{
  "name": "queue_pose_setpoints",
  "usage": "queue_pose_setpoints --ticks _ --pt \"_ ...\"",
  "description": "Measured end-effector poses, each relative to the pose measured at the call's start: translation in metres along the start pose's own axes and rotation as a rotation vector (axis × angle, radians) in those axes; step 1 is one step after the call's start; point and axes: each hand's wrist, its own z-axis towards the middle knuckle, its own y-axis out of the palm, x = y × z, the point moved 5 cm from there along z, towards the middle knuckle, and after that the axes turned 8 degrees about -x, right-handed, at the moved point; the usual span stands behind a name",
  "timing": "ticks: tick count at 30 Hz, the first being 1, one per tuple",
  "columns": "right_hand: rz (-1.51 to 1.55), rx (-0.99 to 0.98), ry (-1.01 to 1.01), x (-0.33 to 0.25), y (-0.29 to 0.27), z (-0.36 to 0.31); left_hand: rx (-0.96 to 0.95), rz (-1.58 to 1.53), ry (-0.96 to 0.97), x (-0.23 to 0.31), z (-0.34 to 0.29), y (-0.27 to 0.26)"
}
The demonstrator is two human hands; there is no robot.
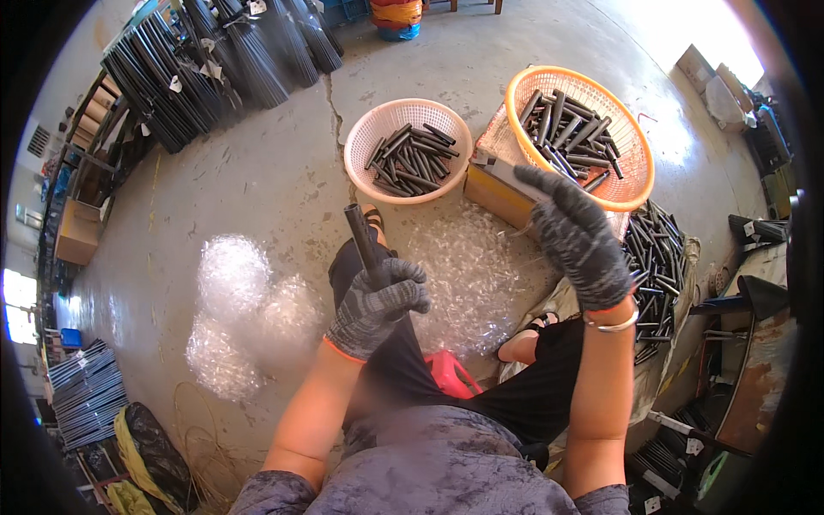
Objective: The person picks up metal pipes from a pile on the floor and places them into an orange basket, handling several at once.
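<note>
My left hand [378, 306], in a grey knit glove with an orange cuff, is closed around a short black tube [361, 238]. The tube stands nearly upright, its open end on top. In a matching glove, my right hand [580, 243] is raised at the near side of the orange basket [645, 154], fingers stretched out and nothing seen in them. Short black tubes [566, 129] lie in that basket, which sits tilted on a cardboard box [500, 187]. Beyond my left hand, a pale pink basket [353, 154] on the floor holds more black tubes [415, 158].
Heaps of clear plastic film [232, 279] lie on the floor at left, with more clear scraps [463, 275] between my feet. A pile of loose black tubes [657, 266] rests on sacking at right. Bundled long black rods [184, 73] stand at far left. A red plastic stool [450, 374] is beneath me.
</note>
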Motion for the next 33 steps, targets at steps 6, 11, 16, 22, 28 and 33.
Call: queue_pose_setpoints --ticks 6,11,16,22,28,33 --pt "-0.239 -0.146 -0.349 -0.094 -0.024 0.009 0.037 0.087 -0.008 -0.012 0.006 -0.004" --pt "-0.339 -0.145 -0.246 -0.129 -0.051 0.004 0.058 0.141 0.106 -0.006 0.006 -0.01" --pt "-0.12 -0.029 -0.206 -0.177 -0.096 -0.004 0.174 0.266 -0.002 -0.011 0.003 -0.016" --pt "-0.504 0.194 -0.212 -0.216 -0.144 -0.033 -0.004 0.502 0.111 -0.014 0.018 -0.001" --pt "-0.956 0.433 0.131 -0.174 -0.202 -0.049 -0.469 0.67 0.275 -0.079 0.104 0.084" --pt "-1.156 0.472 0.285 -0.11 -0.231 -0.024 -0.483 0.509 0.084 -0.069 0.126 0.113"
